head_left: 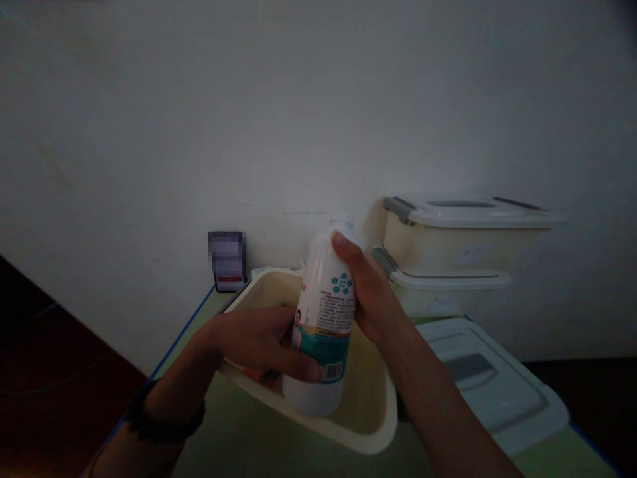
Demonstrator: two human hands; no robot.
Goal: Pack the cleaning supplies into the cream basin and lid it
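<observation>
Bottle: I see the white bottle [326,318] between both hands, above the open box [368,443]; its long axis is near to upright, the top leaning toward the right-hand side.
Right hand: this hand [371,289] grips the bottle's upper part, thumb at the shoulder; the bottle's base lies below it.
Left hand: this one [256,338] holds the lower part, thumb across the label; its fingers are partly hidden from me.
Nearer hand: neither, because both are touching.
Lid: the loose lid [502,385] lies beyond the right forearm.
</observation>
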